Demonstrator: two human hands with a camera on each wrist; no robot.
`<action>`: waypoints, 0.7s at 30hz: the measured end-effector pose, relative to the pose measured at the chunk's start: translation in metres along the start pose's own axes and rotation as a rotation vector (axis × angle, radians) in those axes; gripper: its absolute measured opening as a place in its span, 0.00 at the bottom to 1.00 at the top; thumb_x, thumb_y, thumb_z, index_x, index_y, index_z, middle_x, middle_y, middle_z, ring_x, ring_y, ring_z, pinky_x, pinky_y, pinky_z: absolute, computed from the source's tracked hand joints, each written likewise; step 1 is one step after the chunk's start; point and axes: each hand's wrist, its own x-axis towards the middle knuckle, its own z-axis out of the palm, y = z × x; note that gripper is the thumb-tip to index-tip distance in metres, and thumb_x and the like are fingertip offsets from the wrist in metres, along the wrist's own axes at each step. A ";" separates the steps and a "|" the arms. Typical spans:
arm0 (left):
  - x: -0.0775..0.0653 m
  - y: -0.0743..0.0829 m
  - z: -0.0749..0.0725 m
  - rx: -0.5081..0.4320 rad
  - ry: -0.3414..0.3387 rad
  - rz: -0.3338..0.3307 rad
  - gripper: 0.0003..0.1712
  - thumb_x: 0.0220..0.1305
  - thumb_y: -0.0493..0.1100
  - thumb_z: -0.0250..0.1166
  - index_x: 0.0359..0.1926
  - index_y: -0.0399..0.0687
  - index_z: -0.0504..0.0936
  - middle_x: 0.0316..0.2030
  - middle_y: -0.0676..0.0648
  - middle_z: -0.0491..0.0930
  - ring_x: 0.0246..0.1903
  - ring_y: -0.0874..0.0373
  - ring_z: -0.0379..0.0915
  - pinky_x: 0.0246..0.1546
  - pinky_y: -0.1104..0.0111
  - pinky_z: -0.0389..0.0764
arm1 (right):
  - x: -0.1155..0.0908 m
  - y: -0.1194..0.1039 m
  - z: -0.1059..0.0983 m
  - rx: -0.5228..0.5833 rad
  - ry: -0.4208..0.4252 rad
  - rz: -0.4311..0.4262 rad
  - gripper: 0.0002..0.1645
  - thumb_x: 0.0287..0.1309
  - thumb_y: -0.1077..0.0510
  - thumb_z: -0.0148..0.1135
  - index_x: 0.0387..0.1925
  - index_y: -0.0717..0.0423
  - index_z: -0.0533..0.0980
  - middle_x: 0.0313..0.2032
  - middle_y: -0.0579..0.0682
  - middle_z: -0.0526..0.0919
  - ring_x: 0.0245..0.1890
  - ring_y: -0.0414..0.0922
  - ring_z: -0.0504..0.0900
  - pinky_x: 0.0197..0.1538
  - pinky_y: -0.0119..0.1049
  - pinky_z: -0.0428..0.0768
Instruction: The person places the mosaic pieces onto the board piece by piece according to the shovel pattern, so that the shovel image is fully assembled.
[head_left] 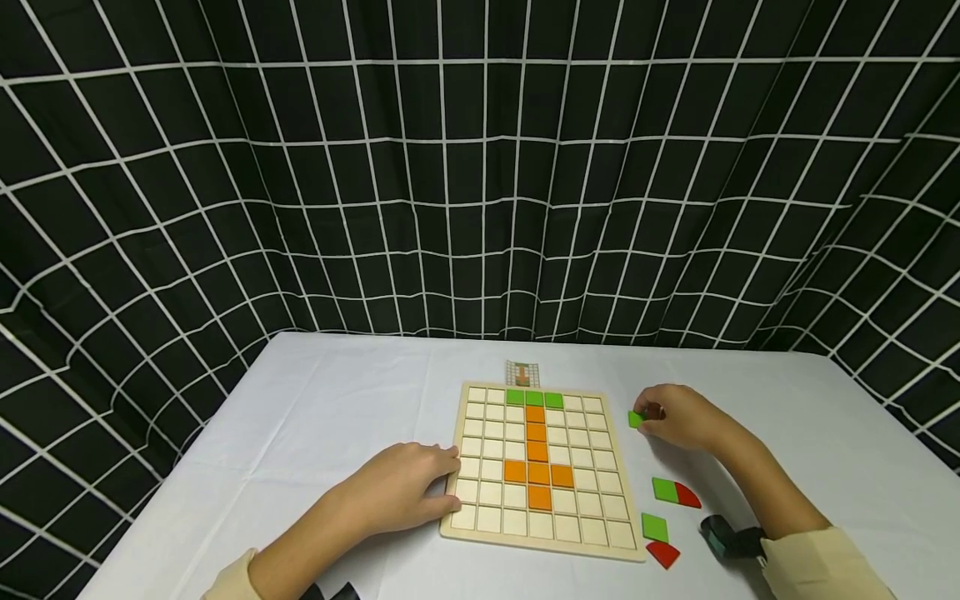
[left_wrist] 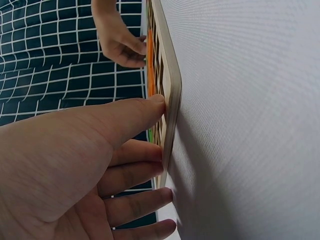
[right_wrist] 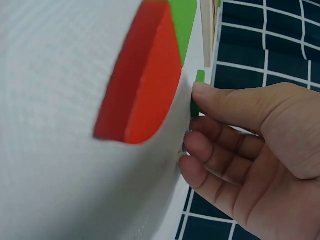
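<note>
A square wooden grid board (head_left: pixel 487 518) lies on the white table. Green square tiles (head_left: pixel 534 398) sit in its far row, and orange square tiles (head_left: pixel 537 473) form a column with a short crossbar. At the board's left edge my left hand (head_left: pixel 408 487) rests with fingers extended; in the left wrist view its thumb (left_wrist: pixel 156 99) touches the rim. Right of the board, my right hand (head_left: pixel 682 417) pinches a loose green square tile (head_left: pixel 635 419) between thumb and fingers. That tile (right_wrist: pixel 200 77) shows edge-on in the right wrist view, partly covered by the thumb.
A small pattern card (head_left: pixel 522 373) lies behind the board. Nearer me on the right are two green tiles (head_left: pixel 655 527) and two red quarter-round pieces (head_left: pixel 663 554). A black wrist camera (head_left: pixel 723 537) hangs by the right sleeve. Black grid-lined curtains (head_left: pixel 480 175) surround the table.
</note>
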 end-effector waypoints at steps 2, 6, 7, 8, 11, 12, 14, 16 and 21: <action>0.000 0.000 0.000 0.001 0.001 0.002 0.11 0.61 0.51 0.71 0.32 0.52 0.80 0.57 0.42 0.81 0.57 0.45 0.78 0.56 0.52 0.78 | 0.000 0.000 0.001 -0.019 0.001 -0.001 0.09 0.51 0.68 0.72 0.36 0.63 0.82 0.29 0.46 0.78 0.31 0.46 0.73 0.37 0.43 0.78; 0.000 0.000 0.000 -0.004 0.002 0.001 0.12 0.61 0.51 0.71 0.30 0.52 0.79 0.57 0.41 0.81 0.57 0.45 0.78 0.56 0.51 0.78 | -0.002 -0.002 0.000 -0.029 0.012 0.010 0.09 0.49 0.67 0.72 0.35 0.64 0.82 0.29 0.47 0.77 0.31 0.46 0.73 0.36 0.42 0.79; 0.000 0.000 0.000 -0.005 0.003 -0.001 0.12 0.61 0.51 0.71 0.30 0.52 0.79 0.57 0.41 0.80 0.57 0.45 0.77 0.56 0.51 0.78 | -0.002 -0.002 0.000 -0.030 0.015 0.011 0.09 0.48 0.67 0.72 0.34 0.63 0.82 0.29 0.47 0.77 0.31 0.46 0.73 0.36 0.42 0.80; 0.000 0.000 0.000 -0.006 0.003 -0.001 0.12 0.61 0.51 0.71 0.30 0.52 0.79 0.57 0.41 0.80 0.57 0.45 0.77 0.56 0.51 0.77 | -0.002 -0.002 0.000 -0.031 0.015 0.014 0.09 0.47 0.66 0.72 0.34 0.63 0.82 0.29 0.47 0.77 0.31 0.46 0.73 0.36 0.41 0.80; -0.001 0.000 0.001 -0.004 0.007 -0.001 0.12 0.61 0.51 0.71 0.29 0.52 0.78 0.57 0.41 0.80 0.57 0.45 0.77 0.57 0.51 0.77 | -0.004 -0.003 -0.001 -0.039 0.012 0.012 0.09 0.47 0.66 0.72 0.33 0.62 0.82 0.28 0.47 0.77 0.30 0.45 0.73 0.35 0.41 0.80; -0.001 0.000 0.001 -0.003 0.008 0.000 0.13 0.61 0.51 0.71 0.29 0.53 0.78 0.58 0.41 0.80 0.57 0.45 0.77 0.57 0.52 0.77 | -0.004 -0.004 -0.001 -0.043 0.010 0.007 0.08 0.47 0.66 0.72 0.32 0.61 0.82 0.28 0.46 0.77 0.30 0.45 0.73 0.35 0.41 0.80; -0.001 -0.001 0.001 -0.004 0.010 0.000 0.13 0.61 0.51 0.71 0.28 0.53 0.77 0.58 0.41 0.80 0.57 0.45 0.77 0.57 0.52 0.77 | -0.005 -0.004 -0.001 -0.051 0.006 0.000 0.08 0.48 0.65 0.72 0.32 0.61 0.82 0.27 0.46 0.77 0.30 0.45 0.73 0.35 0.41 0.79; -0.001 -0.001 0.001 -0.001 0.008 -0.001 0.12 0.61 0.51 0.71 0.29 0.53 0.78 0.58 0.41 0.80 0.57 0.45 0.77 0.57 0.52 0.77 | -0.007 -0.005 -0.001 -0.052 0.007 -0.007 0.08 0.48 0.65 0.72 0.32 0.60 0.82 0.27 0.45 0.77 0.30 0.45 0.73 0.35 0.41 0.79; 0.000 -0.001 0.002 0.010 0.003 -0.006 0.11 0.61 0.52 0.71 0.34 0.51 0.82 0.58 0.42 0.80 0.58 0.45 0.77 0.57 0.52 0.77 | -0.008 -0.006 0.000 -0.055 0.016 -0.015 0.08 0.47 0.65 0.72 0.32 0.60 0.82 0.27 0.45 0.77 0.29 0.44 0.72 0.35 0.41 0.79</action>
